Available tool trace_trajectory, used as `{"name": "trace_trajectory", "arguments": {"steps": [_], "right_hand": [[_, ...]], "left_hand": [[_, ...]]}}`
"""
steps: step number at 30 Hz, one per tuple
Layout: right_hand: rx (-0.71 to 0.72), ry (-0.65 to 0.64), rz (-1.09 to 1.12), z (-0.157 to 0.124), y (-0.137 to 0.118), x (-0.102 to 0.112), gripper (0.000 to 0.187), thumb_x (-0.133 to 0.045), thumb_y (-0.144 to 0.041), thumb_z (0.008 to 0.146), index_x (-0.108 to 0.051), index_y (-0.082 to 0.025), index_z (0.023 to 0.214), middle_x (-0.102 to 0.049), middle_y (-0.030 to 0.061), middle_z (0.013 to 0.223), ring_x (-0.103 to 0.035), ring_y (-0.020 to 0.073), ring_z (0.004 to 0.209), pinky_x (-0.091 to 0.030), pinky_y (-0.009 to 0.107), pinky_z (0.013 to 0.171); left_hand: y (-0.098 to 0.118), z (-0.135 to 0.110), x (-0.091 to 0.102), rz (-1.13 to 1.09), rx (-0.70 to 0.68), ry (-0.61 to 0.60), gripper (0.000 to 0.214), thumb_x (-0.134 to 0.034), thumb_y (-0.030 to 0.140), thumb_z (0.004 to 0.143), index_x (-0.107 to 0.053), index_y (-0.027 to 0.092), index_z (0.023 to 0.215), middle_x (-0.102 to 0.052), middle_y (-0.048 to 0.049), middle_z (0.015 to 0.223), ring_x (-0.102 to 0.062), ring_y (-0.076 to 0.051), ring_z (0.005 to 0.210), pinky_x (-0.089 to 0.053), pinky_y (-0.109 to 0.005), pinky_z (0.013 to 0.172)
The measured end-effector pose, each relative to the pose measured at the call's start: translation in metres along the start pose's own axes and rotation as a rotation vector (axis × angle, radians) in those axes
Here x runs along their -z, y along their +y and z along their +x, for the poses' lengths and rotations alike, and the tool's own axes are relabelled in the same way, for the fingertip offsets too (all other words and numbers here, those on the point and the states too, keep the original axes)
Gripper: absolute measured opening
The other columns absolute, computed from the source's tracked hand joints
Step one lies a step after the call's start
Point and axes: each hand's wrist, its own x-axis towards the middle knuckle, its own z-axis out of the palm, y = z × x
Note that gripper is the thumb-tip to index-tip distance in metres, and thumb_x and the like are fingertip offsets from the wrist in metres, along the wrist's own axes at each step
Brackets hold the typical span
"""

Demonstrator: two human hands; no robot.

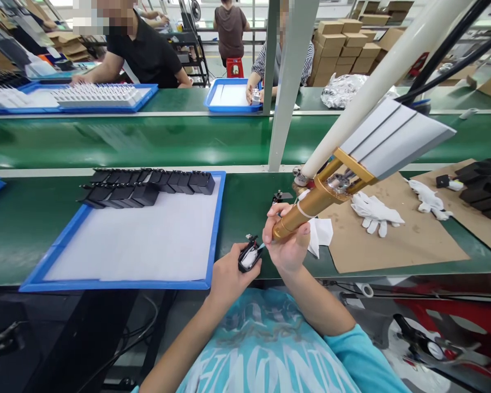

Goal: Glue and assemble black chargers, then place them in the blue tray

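My left hand (229, 274) is closed around a small black plastic housing (250, 256), just above the front edge of the green bench. Inside the housing sits a white part, with small wires at its top. My right hand (288, 246) grips a gold-coloured glue gun (305, 212), tilted up to the right, with a grey-white fin-like piece at its rear. Its thin pale tip meets the open housing; whether it touches the inside I cannot tell. Left of my hands lies a blue-rimmed tray (216, 229) lined with white, carrying rows of black housings (143, 192) along its far side.
A white slanting pole (352, 87) and an upright post (288, 93) stand beyond my right hand. Brown cardboard (417, 245) bears white gloves (376, 212) and several black housings (486, 183). A white cloth (321, 234) lies beside the gun. Co-workers sit across the green conveyor (147, 143).
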Motion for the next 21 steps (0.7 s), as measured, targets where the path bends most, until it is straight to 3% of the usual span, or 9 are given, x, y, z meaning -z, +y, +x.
{"name": "trace_trajectory", "arguments": {"steps": [7, 14, 21], "right_hand": [[0.018, 0.007, -0.026, 0.000, -0.001, -0.003, 0.047, -0.052, -0.069, 0.078, -0.049, -0.029, 0.104, -0.057, -0.0011, 0.086, -0.046, 0.0062, 0.038, -0.033, 0.019, 0.024], [0.005, -0.012, 0.032, 0.000, 0.000, -0.006, 0.048, -0.052, -0.066, 0.080, -0.049, -0.030, 0.110, -0.057, -0.0009, 0.087, -0.047, 0.0060, 0.039, -0.034, 0.019, 0.025], [0.027, -0.051, 0.095, -0.003, 0.003, -0.014, 0.036, -0.053, -0.061, 0.083, -0.050, -0.028, 0.097, -0.057, -0.0005, 0.090, -0.049, 0.0054, 0.041, -0.036, 0.017, 0.026]], "left_hand": [[-0.001, 0.002, -0.001, -0.004, 0.011, 0.007, 0.029, -0.064, 0.038, 0.079, -0.053, 0.026, 0.103, -0.073, -0.0007, 0.084, -0.071, -0.021, 0.072, -0.051, -0.029, 0.062], [-0.003, 0.006, -0.010, -0.037, 0.030, -0.037, 0.031, -0.064, 0.038, 0.082, -0.053, 0.025, 0.109, -0.073, -0.0030, 0.095, -0.071, -0.022, 0.082, -0.052, -0.031, 0.068], [0.001, 0.015, -0.017, -0.109, -0.018, -0.012, 0.031, -0.067, 0.033, 0.079, -0.058, 0.026, 0.108, -0.072, -0.0038, 0.092, -0.070, -0.024, 0.085, -0.052, -0.031, 0.073]]}}
